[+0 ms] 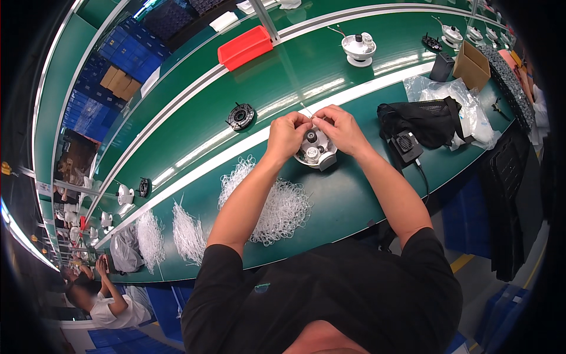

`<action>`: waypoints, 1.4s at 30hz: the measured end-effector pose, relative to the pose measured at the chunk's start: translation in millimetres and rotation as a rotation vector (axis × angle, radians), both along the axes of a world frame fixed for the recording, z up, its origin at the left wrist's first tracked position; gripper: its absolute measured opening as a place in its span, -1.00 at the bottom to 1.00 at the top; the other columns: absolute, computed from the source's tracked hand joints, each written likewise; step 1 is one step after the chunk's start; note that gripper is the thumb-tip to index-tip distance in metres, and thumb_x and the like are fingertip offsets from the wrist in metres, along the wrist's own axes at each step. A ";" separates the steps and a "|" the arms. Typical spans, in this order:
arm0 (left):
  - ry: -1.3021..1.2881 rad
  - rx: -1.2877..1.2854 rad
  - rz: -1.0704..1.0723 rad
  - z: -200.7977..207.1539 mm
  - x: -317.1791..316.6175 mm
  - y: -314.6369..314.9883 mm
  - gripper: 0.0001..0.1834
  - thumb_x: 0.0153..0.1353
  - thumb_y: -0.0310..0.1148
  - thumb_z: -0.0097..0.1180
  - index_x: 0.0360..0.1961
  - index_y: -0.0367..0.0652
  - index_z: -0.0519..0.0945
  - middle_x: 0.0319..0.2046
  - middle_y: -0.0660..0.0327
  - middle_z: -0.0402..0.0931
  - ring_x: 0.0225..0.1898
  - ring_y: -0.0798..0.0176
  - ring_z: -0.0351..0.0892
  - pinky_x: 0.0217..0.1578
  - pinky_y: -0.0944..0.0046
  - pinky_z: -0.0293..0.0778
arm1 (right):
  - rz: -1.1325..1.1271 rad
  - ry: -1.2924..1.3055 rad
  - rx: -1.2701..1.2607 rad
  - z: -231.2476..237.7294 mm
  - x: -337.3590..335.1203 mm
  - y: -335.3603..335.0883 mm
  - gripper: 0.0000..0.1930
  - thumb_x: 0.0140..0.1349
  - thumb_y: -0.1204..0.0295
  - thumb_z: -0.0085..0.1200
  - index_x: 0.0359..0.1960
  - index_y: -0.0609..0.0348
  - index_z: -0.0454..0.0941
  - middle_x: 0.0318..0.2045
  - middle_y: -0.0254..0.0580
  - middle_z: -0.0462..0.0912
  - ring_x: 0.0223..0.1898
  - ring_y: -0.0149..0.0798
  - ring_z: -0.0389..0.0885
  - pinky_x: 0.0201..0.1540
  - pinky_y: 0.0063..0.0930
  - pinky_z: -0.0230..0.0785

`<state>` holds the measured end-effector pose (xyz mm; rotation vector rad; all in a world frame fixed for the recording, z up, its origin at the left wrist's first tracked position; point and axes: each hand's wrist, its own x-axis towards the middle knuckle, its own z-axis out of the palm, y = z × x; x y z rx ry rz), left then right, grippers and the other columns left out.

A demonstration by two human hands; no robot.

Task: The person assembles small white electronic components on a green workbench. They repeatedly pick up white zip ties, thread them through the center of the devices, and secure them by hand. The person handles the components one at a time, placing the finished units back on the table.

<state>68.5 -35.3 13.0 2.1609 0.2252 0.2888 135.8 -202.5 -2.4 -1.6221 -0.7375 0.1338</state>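
A white, round appliance part point(302, 157) with a dark motor-like post and small fittings stands on the green bench in front of me. Over its far rim, my left hand point(286, 137) and my right hand point(342, 131) meet with fingertips pinched. Between them rises a thin pale strand point(305, 110), perhaps a wire or a tie; its lower end is hidden by the fingers. Left of the part, partly behind my left forearm, lies a heap of thin white looped strands point(286, 209). Smaller bundles of white strands point(187, 235) lie farther left.
Beyond the bench edge, a green conveyor point(194, 133) carries a black ring-shaped part point(241, 117) and another white assembly point(359, 48). A red bin point(244, 47) stands behind. To the right lie a black bag point(415, 121), a black corded device point(404, 147) and clear plastic. A person sits far left.
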 end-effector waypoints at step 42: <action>0.225 -0.480 -0.114 -14.7 -41.9 62.2 -0.67 0.45 -0.24 -0.01 -0.01 -0.31 0.54 -0.30 0.19 0.62 -0.36 0.31 0.66 -0.42 0.29 0.65 | -0.253 -0.052 -0.077 -74.2 13.4 -6.9 -0.68 0.40 0.20 0.05 -0.02 0.20 0.54 -0.30 -0.12 0.68 -0.30 -0.19 0.65 -0.19 -0.35 0.45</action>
